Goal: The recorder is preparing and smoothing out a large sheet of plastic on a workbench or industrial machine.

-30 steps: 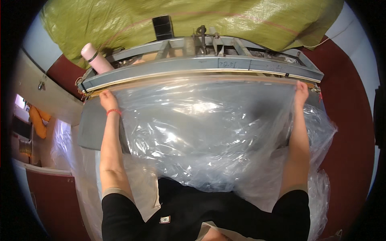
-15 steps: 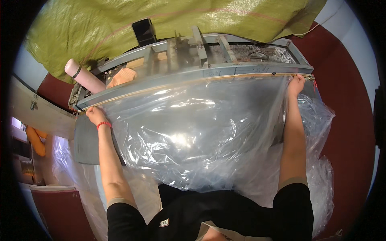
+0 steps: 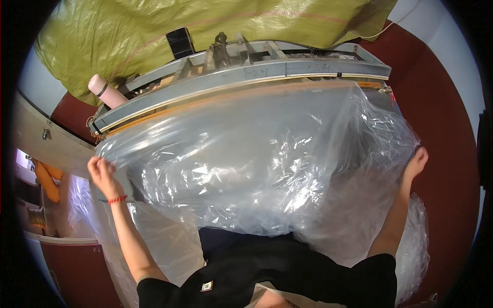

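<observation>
A wide sheet of clear plastic film (image 3: 221, 159) lies in shiny wrinkles over a grey surface, from the metal frame down to my body. My left hand (image 3: 103, 177), with a red bead bracelet at its wrist, is closed on the film's left edge. Out at the right, my right hand (image 3: 418, 161) grips a bunched corner of the film. The film between them is drawn out sideways. Beyond it stands the grey metal bar frame (image 3: 267, 72), raised slightly above an orange strip (image 3: 149, 120) where the film's far edge lies.
A pink cylinder with a dark band (image 3: 105, 91) leans at the frame's left end. Behind the frame, a dark phone (image 3: 180, 43) rests against a yellow-green woven sheet (image 3: 118, 41). More loose film (image 3: 411, 246) hangs at the lower right. A pale cabinet (image 3: 56, 123) stands at the left.
Both hands have left the bar's ends and come nearer to me, the right one also outward. The bar has risen off the orange strip. The film's right side is pulled outward.
</observation>
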Motion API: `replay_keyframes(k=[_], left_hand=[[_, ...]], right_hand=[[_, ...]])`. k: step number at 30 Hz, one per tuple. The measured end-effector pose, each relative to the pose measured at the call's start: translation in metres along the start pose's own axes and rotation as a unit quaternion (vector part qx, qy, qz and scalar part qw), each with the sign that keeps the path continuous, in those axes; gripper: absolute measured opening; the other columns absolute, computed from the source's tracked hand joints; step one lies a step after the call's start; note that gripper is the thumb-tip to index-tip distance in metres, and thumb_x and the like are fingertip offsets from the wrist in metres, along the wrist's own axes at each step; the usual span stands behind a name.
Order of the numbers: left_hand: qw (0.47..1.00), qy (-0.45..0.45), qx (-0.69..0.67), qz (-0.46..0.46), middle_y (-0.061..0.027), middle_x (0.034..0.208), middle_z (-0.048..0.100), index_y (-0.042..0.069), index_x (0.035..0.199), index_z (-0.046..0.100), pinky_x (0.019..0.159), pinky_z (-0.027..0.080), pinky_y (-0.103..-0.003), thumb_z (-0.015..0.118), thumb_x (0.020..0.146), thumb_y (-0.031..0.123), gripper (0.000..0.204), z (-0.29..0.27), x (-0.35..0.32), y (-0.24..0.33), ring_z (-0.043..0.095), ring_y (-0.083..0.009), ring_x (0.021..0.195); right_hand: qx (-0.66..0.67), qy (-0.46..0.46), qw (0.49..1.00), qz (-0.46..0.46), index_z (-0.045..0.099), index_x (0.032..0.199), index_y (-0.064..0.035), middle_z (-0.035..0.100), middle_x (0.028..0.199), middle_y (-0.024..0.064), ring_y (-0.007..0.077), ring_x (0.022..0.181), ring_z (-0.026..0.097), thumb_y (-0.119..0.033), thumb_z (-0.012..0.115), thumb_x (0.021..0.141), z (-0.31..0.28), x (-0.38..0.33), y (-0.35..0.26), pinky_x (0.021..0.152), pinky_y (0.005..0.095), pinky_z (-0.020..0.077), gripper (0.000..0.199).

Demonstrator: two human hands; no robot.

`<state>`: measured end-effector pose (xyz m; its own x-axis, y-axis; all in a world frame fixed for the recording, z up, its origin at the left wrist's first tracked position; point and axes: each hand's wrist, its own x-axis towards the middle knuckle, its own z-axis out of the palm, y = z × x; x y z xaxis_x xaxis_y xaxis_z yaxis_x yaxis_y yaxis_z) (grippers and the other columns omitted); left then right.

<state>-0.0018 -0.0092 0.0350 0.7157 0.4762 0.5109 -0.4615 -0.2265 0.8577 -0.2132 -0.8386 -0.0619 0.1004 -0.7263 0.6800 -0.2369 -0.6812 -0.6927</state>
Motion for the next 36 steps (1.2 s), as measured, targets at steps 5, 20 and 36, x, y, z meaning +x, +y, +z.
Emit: replay_keyframes(k=[5, 20, 36], left_hand=[[0.968, 0.011, 0.249, 0.029, 0.0009, 0.072, 0.046, 0.005, 0.089, 0.049, 0.052, 0.035, -0.02, 0.045, 0.085, 0.011, 0.008, -0.048, -0.111, -0.021, 0.04, -0.0068, 0.061], [0.616, -0.763, 0.03, -0.194, -0.0136, 0.121, 0.042, 0.008, 0.124, 0.039, 0.092, 0.034, -0.033, 0.054, 0.078, 0.012, 0.049, 0.177, -0.386, -0.113, 0.04, -0.0231, 0.111], [0.894, -0.327, 0.094, -0.29, -0.0079, 0.085, 0.061, -0.001, 0.099, 0.055, 0.07, 0.046, -0.026, 0.049, 0.086, 0.009, 0.018, -0.033, -0.234, -0.116, 0.057, -0.0136, 0.076]], right_hand=[[-0.331, -0.219, 0.914, 0.083, 0.052, 0.108, -0.0016, 0.054, 0.106, 0.0123, 0.0237, 0.098, 0.05, -0.031, 0.047, 0.086, -0.085, -0.082, 0.217, 0.083, 0.0313, 0.0394, 0.037], [-0.299, -0.432, 0.819, 0.232, 0.053, 0.106, -0.0021, 0.055, 0.104, 0.0114, 0.0231, 0.097, 0.051, -0.032, 0.046, 0.085, -0.012, -0.304, 0.074, 0.081, 0.0338, 0.0408, 0.038], [-0.281, -0.679, 0.614, 0.289, 0.055, 0.105, -0.0028, 0.057, 0.102, 0.0105, 0.0224, 0.096, 0.052, -0.034, 0.045, 0.084, -0.563, -0.093, 0.352, 0.078, 0.0365, 0.0422, 0.039]])
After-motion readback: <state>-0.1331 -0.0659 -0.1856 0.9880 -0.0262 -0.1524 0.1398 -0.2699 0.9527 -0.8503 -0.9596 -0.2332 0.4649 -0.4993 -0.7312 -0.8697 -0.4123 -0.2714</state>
